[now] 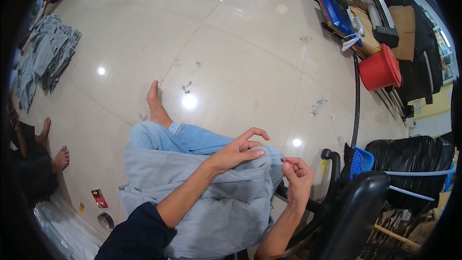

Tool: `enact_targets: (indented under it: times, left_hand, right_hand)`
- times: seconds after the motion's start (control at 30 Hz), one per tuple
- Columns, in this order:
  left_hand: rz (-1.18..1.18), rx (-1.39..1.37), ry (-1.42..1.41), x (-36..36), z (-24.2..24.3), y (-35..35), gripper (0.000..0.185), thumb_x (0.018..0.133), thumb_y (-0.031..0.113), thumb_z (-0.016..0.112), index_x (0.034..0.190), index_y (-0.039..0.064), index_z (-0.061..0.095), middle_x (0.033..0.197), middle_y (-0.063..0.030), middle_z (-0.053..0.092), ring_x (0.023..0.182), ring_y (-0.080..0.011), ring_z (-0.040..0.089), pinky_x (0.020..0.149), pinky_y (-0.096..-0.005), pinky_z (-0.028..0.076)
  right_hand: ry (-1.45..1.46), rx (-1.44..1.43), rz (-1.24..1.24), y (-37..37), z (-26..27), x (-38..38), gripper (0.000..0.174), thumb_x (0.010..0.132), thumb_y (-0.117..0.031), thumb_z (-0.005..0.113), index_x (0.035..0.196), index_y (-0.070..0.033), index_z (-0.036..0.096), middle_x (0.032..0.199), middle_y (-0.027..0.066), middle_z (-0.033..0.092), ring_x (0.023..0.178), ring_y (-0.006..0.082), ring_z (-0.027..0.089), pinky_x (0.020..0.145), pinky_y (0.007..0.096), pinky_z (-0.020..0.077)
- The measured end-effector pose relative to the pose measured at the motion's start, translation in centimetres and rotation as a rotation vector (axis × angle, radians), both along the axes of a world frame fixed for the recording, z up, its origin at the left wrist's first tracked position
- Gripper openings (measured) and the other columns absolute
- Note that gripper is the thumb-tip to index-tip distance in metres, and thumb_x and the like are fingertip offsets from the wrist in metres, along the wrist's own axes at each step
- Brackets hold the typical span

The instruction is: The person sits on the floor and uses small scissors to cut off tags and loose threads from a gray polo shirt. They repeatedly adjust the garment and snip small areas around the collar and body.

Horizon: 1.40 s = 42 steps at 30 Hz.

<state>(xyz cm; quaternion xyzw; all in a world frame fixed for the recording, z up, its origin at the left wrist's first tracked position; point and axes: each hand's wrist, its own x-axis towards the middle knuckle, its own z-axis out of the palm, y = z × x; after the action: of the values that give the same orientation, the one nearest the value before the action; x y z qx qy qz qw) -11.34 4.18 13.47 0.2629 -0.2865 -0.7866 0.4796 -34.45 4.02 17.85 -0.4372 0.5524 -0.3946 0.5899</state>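
Folded grey fabric (216, 202) lies over my lap, above my light blue jeans (202, 139). My left hand (242, 151) rests at the fabric's upper right corner, its index finger raised and bent and its thumb along the edge; whether it pinches the cloth is unclear. Just right of that corner, off the fabric, my right hand (297, 173) pinches a tiny dark bit, too small to name, between thumb and index finger.
Grey garments (50, 54) are heaped at the far left, near another person's bare feet (60, 159). A tape roll (105, 220) and a red-black packet (99, 198) lie on the floor. Rightward stand a black chair (357, 209), a red bucket (379, 68) and a black plastic bag (408, 166).
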Motion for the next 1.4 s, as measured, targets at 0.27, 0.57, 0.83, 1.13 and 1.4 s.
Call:
enact_targets:
  times: [0.27, 0.57, 0.83, 1.13, 1.4]
  left_hand:
    - [-0.001, 0.023, 0.073, 0.1, -1.0, 0.0, 0.04, 0.101, 0.011, 0.065, 0.135, 0.011, 0.045, 0.11, -0.0062, 0.068, 0.102, -0.0107, 0.063, 0.091, -0.0269, 0.049]
    - [-0.01, 0.008, 0.047, -0.1, -0.8, 0.0, 0.036, 0.104, 0.013, 0.062, 0.136, 0.011, 0.047, 0.104, -0.0024, 0.068, 0.093, -0.0057, 0.06, 0.084, -0.0224, 0.047]
    - [-0.013, -0.004, 0.032, 0.0, -0.3, 0.1, 0.035, 0.105, 0.015, 0.061, 0.137, 0.01, 0.047, 0.097, 0.0002, 0.066, 0.086, -0.0029, 0.057, 0.078, -0.0196, 0.045]
    - [-0.019, 0.007, 0.017, 0.0, -0.4, 0.2, 0.036, 0.104, 0.016, 0.062, 0.137, 0.011, 0.048, 0.093, 0.0015, 0.064, 0.082, -0.0014, 0.054, 0.072, -0.0184, 0.042]
    - [-0.022, 0.025, 0.029, -0.1, -0.6, 0.1, 0.035, 0.104, 0.016, 0.063, 0.135, 0.01, 0.049, 0.086, 0.005, 0.06, 0.076, 0.0, 0.05, 0.068, -0.0172, 0.039]
  right_hand:
    - [-0.117, 0.066, -0.052, 2.6, -1.1, 0.8, 0.024, 0.086, -0.001, 0.08, 0.108, 0.004, 0.072, 0.096, 0.0067, 0.073, 0.084, 0.0095, 0.065, 0.081, 0.0234, 0.0494]
    - [-0.049, 0.041, -0.079, 2.5, 0.3, 1.9, 0.027, 0.083, -0.001, 0.084, 0.106, 0.006, 0.072, 0.094, 0.0069, 0.074, 0.084, 0.0103, 0.067, 0.081, 0.0229, 0.0508]
    - [0.053, -0.013, -0.048, 2.2, 1.7, 2.8, 0.026, 0.082, 0.0, 0.085, 0.103, 0.006, 0.073, 0.09, 0.0072, 0.074, 0.08, 0.0102, 0.067, 0.077, 0.0221, 0.052]
    - [0.143, -0.044, 0.013, 2.1, 2.3, 2.6, 0.023, 0.081, 0.002, 0.085, 0.099, 0.007, 0.072, 0.091, 0.0098, 0.075, 0.084, 0.0115, 0.069, 0.08, 0.0237, 0.0541]
    - [0.093, -0.059, 0.003, 2.6, 1.3, 1.3, 0.024, 0.085, -0.005, 0.083, 0.103, 0.004, 0.071, 0.09, 0.0031, 0.071, 0.08, 0.0096, 0.064, 0.077, 0.0235, 0.0503]
